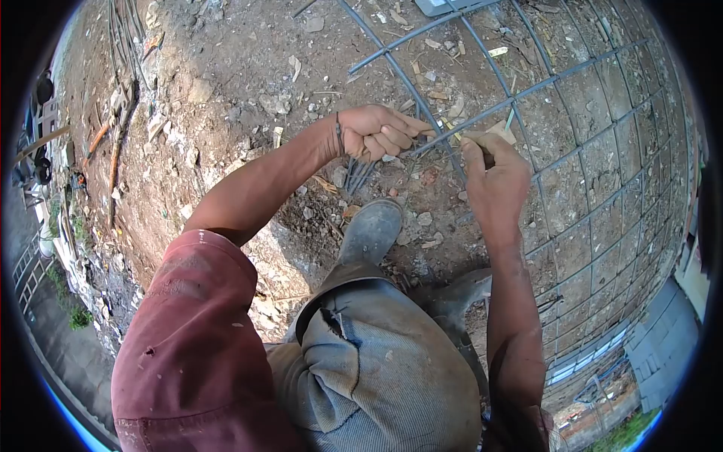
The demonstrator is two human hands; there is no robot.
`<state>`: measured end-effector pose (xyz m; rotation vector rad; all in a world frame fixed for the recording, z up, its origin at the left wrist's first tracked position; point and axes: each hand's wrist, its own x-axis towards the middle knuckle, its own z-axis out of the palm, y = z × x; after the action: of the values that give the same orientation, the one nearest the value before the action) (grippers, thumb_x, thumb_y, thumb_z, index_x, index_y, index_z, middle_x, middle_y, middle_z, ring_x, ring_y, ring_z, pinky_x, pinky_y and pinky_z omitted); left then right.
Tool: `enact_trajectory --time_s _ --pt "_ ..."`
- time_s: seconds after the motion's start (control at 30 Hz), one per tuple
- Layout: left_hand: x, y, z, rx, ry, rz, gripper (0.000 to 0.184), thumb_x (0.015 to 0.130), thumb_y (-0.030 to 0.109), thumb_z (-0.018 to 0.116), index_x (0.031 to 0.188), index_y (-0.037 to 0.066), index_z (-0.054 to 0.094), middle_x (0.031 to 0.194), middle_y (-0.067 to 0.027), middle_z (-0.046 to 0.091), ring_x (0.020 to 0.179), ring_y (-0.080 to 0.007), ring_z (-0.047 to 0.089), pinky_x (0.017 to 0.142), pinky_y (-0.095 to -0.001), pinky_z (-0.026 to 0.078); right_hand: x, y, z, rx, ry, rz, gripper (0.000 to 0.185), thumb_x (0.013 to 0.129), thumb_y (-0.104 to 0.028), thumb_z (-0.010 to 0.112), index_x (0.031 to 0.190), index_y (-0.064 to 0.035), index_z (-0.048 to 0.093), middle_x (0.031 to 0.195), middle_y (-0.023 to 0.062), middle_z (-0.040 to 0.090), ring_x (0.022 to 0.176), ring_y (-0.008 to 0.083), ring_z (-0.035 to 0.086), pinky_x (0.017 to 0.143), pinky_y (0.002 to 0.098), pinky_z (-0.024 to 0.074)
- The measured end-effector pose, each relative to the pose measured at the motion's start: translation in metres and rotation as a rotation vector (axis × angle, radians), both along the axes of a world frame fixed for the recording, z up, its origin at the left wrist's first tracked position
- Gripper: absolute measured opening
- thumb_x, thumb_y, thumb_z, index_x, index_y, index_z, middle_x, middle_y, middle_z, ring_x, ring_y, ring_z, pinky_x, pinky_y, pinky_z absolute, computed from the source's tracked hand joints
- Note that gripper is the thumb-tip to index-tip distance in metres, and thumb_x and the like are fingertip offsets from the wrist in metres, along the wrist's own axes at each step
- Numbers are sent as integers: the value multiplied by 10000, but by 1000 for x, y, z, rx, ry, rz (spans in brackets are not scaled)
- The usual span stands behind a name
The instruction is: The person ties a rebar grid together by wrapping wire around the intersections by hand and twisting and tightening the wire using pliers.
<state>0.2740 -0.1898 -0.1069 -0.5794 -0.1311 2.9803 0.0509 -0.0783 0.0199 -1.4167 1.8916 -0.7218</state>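
A grid of crossed steel bars point(512, 99) spans the upper right, above the dirt ground. At one of its crossings both hands meet. My left hand point(376, 133) comes in from the left, its fingers curled and pinched near the bar; what they hold is too small to name. Just right of that crossing, my right hand point(497, 162) has thumb and forefinger pressed together, and the thing between them cannot be made out. Below my left hand, the ends of several thin rods point(360, 175) show.
A grey rubber boot point(370, 230) stands below the hands, with a second boot point(461, 292) to its right. Wood scraps and stones litter the ground. Long thin rods point(124, 38) lie at upper left. A light blue object point(444, 6) sits at the top edge.
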Motion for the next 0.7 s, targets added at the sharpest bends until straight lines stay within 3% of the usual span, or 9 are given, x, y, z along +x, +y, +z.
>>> enact_trajectory --time_s 0.03,0.07,0.23,0.37,0.47,0.53,0.7 --pt "-1 -1 -3 34 42 -13 481 1104 80 348 1583 46 334 693 73 351 543 3 290 363 -132 208 -7 -8 -13 80 16 -198 178 875 -97 747 1037 -25 768 891 150 684 782 327 653 762 376 527" --pt "-1 0 -4 35 41 -13 481 1104 80 348 1583 46 334 693 73 351 543 3 290 363 -132 208 -10 -15 -23 81 15 -198 178 875 -97 747 1037 -25 768 891 150 684 782 327 653 762 376 527" --pt "-1 6 -8 69 48 8 452 1108 87 340 1558 75 378 695 71 350 549 1 303 367 -126 214 3 -35 -44 -38 275 24 191 864 -171 772 951 -5 736 891 187 660 869 381 651 790 473 497" --pt "-3 14 0 91 28 31 431 1116 108 344 1543 93 402 691 72 342 537 1 295 366 -126 209 7 -39 -42 -64 340 61 184 865 -176 765 902 -2 719 884 190 639 906 387 640 799 487 483" --pt "-8 26 27 203 -166 115 412 1116 120 371 1523 103 434 694 62 376 523 2 296 358 -131 212 8 -26 -37 -94 357 128 144 856 -135 758 860 1 710 864 198 648 847 395 648 760 478 489" --pt "-13 31 56 -58 -581 188 392 1109 106 397 1491 101 482 714 40 448 510 3 300 352 -138 221 10 -12 -41 -100 161 -63 107 840 -94 756 835 2 708 831 190 664 765 397 651 706 468 493" --pt "-19 23 59 -9 -591 150 365 1098 78 419 1445 86 531 737 20 510 505 3 315 347 -145 228 21 -8 -55 -167 91 -221 95 843 -69 752 820 10 704 801 176 671 690 384 644 664 454 492"
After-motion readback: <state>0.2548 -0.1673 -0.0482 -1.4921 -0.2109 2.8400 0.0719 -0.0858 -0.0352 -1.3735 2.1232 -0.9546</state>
